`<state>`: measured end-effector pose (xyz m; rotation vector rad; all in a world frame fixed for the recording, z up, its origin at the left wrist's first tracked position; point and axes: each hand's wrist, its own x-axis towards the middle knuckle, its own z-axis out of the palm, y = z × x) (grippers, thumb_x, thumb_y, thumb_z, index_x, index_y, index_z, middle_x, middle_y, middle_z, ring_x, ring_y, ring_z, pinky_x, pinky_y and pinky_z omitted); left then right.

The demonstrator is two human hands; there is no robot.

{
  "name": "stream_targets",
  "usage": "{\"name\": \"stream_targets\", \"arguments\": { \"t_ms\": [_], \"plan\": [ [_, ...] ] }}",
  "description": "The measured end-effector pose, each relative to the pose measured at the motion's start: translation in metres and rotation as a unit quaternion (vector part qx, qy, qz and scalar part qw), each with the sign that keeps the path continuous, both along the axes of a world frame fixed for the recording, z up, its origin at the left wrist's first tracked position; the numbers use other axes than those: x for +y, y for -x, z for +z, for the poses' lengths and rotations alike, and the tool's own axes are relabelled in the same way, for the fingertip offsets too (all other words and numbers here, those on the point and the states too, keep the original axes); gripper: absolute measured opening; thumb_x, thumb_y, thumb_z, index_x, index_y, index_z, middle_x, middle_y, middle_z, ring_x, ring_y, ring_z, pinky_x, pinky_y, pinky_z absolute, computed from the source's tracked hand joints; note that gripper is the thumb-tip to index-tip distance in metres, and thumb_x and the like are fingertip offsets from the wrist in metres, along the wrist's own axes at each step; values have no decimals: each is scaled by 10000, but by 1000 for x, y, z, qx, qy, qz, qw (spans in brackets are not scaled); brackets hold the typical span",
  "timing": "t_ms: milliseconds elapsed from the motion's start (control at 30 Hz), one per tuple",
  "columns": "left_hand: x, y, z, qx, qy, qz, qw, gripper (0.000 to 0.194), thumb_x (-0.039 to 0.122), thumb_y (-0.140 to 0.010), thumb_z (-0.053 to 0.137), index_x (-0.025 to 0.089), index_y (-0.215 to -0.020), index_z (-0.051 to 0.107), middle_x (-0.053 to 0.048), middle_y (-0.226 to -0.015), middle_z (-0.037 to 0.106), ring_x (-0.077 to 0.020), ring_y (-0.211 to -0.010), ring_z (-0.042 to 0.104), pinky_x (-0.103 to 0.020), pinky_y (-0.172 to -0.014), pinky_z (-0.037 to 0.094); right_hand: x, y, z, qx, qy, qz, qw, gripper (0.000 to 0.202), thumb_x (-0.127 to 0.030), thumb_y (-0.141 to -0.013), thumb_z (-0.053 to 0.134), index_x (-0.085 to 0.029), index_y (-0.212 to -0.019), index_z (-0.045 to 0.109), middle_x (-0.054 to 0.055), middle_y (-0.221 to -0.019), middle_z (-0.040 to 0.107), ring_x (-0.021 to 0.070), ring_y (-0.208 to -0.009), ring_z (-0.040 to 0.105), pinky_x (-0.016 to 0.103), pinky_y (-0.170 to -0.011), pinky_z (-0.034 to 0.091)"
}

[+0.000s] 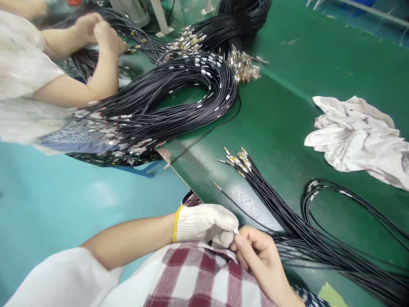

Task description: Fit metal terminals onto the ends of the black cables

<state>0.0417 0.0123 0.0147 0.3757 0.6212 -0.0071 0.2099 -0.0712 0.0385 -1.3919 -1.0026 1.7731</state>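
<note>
My left hand (pixel 207 224) wears a white knitted glove with a yellow cuff, and its fingers are closed in a pinch. Against it, the bare fingers of my right hand (pixel 260 258) are pinched too. Between the two fingertips shows a small whitish piece (pixel 236 231); whether it is a cable's end or a label I cannot tell. Just beyond my hands, a bundle of thin black cables (pixel 271 192) with metal-tipped ends lies on the green table (pixel 275 115). One single cable (pixel 238 204) lies apart from that bundle, its tip toward the table edge.
A large looped bundle of black cables (pixel 191 111) with white tags overhangs the table's left edge. Behind it lies another cable heap (pixel 220 32). A co-worker's hands (pixel 100 34) are at the upper left. White gloves (pixel 358 136) and a smaller cable loop (pixel 338 187) lie at right.
</note>
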Motion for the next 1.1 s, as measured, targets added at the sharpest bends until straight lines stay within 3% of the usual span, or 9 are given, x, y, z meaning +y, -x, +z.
{"name": "stream_targets", "arguments": {
  "t_ms": [467,767,1100],
  "plan": [
    [-1,1,-2,-8,-23,-1,1000,284,382,-692,709,138,-607,591,4,-559,556,-93,-470,422,-232,-475,302,1,0,1,7,14,7,1000,492,-606,-922,579,-170,-695,554,-74,-434,399,75,-410,301,213,-456,302],
    [0,1,7,16,-59,23,998,436,526,-732,715,125,-613,593,-2,-566,527,-99,-493,417,-246,-494,287,2,-11,-9,68,25,46,996,437,-543,-986,526,-142,-839,617,-41,-560,499,91,-515,377,222,-538,314],
    [-6,6,0,34,-79,39,996,372,449,-811,665,119,-652,598,1,-575,516,-100,-516,406,-241,-517,294,5,-8,-12,108,40,34,993,451,-566,-946,578,-137,-825,646,-32,-572,522,95,-525,408,227,-541,334]
  ]
}}
